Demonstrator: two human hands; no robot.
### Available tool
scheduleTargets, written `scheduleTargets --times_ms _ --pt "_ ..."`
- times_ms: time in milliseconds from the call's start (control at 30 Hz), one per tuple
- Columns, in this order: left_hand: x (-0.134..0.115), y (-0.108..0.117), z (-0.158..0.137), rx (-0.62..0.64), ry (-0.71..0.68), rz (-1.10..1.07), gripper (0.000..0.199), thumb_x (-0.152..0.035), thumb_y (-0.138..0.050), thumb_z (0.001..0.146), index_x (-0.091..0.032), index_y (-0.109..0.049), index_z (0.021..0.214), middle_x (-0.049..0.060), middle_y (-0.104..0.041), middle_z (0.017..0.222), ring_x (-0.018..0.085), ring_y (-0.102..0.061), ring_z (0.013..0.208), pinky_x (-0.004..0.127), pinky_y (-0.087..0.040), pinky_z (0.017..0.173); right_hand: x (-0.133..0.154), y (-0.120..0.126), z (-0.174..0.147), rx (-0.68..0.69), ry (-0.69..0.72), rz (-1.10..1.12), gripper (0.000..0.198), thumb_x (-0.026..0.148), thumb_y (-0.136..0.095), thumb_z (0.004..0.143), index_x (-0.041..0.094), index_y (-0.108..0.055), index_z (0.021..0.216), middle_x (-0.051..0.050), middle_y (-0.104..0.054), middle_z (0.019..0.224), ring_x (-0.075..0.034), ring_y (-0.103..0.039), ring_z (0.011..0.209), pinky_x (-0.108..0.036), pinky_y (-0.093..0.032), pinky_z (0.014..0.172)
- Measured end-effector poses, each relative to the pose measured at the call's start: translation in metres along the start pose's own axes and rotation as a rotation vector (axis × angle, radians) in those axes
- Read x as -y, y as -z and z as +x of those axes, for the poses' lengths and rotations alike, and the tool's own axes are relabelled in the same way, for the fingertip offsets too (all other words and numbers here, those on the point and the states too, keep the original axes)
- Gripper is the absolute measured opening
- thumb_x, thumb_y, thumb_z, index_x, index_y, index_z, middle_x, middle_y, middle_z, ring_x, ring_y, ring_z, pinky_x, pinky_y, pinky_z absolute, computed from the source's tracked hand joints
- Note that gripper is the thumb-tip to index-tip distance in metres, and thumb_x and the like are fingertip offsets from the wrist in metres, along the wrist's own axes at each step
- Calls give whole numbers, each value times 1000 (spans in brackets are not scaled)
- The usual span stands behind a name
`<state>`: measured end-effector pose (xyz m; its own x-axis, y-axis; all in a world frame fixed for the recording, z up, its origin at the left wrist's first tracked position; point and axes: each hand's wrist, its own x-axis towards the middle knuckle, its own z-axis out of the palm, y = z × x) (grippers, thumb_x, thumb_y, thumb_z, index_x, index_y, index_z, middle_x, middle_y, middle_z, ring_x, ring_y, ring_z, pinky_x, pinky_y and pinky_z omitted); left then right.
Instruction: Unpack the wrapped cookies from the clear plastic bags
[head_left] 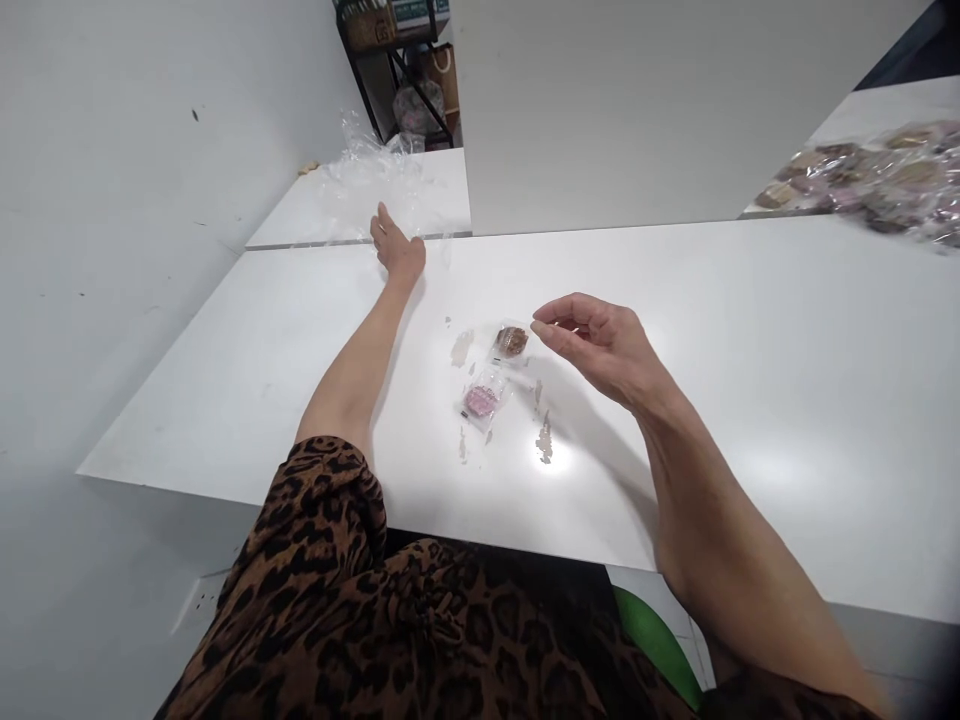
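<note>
My left hand [397, 248] stretches to the far left of the white table, fingers apart, at the near edge of a heap of crinkled clear plastic bags [382, 180]. Whether its fingertips touch the plastic I cannot tell. My right hand [596, 340] hovers just right of a small brown item in a clear wrapper [512, 342]. Its thumb and forefinger come together in a pinch by the wrapper's edge; anything between the tips is too small to make out. A pink item in a clear wrapper [481, 401] lies below the brown one, toward me.
The white table [712, 400] has worn, peeled patches [545, 440] around the packets. A pale upright panel [615, 110] stands behind it. More wrapped items [885, 180] lie piled at the back right. A black shelf rack [367, 75] stands beyond the plastic, and a green seat [656, 640] shows below.
</note>
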<state>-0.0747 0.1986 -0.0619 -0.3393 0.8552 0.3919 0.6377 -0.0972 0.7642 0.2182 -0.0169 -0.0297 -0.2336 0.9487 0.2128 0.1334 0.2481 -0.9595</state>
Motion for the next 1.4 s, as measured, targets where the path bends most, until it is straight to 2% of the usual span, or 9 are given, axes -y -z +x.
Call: scheduleTargets --times_ms 100,300,500,667,800,900,1100,1267,1400 --pt "-28 12 -52 55 -73 93 44 -44 -74 90 -25 -64 128 15 -55 138 36 -41 142 51 -32 120 -24 -7 6 -60 13 -183 34 55 -70 92 22 -73 99 -8 -70 96 -24 -64 90 -40 -53 80" --pt "-63 72 -178 543 -336 362 47 -56 -49 101 -21 -71 124 15 -59 136 36 -49 130 54 -35 114 -63 -37 11 -5 70 -654 56 46 -45 102 15 -53 148 -23 -57 149 -43 -47 136 -65 -41 109" --pt "-67 98 -250 725 -332 538 53 -61 -54 97 -19 -67 128 18 -56 147 40 -47 133 56 -37 111 -66 -55 19 101 61 -782 62 41 -39 102 12 -44 156 -24 -57 148 -43 -43 139 -65 -35 114" --pt "-67 98 -263 669 -288 458 38 -52 -63 94 -21 -61 116 14 -64 124 33 -57 116 49 -44 102 -61 -51 22 38 18 -651 62 33 -62 85 12 -54 144 -22 -64 132 -39 -54 123 -55 -44 105" --pt "-71 98 -263 745 -172 162 28 -48 -62 93 -25 -51 106 3 -62 92 23 -58 83 38 -46 79 -57 -43 19 -2 -84 -362 20 28 -68 76 20 -63 94 -8 -68 90 -24 -59 84 -38 -49 78" --pt "-79 88 -257 706 -125 -106 29 -49 -62 93 -26 -47 102 -1 -57 87 18 -54 78 34 -45 76 -52 -38 16 -84 -136 -21 25 36 -74 75 22 -54 75 1 -57 69 -15 -50 65 -30 -41 62" --pt "-102 46 -240 365 -68 -291 23 -34 -68 92 -24 -50 100 8 -59 119 21 -55 122 38 -44 108 -36 -31 16 52 -169 498 59 70 -87 63 19 -62 78 -2 -62 69 -12 -53 59 -29 -45 56" --pt "-109 23 -233 404 173 -678 31 -32 -67 95 -25 -38 104 -2 -58 91 12 -60 77 32 -52 83 -31 -30 18 43 -151 594 70 89 -68 72 20 -60 77 -2 -62 68 -13 -54 57 -29 -47 52" --pt "-104 16 -231 309 392 -807 31 -28 -63 97 -25 -38 116 -4 -57 87 9 -56 65 28 -51 72 -33 -35 14 66 -126 400 67 75 -89 59 22 -63 91 2 -63 73 -12 -54 60 -28 -43 53"
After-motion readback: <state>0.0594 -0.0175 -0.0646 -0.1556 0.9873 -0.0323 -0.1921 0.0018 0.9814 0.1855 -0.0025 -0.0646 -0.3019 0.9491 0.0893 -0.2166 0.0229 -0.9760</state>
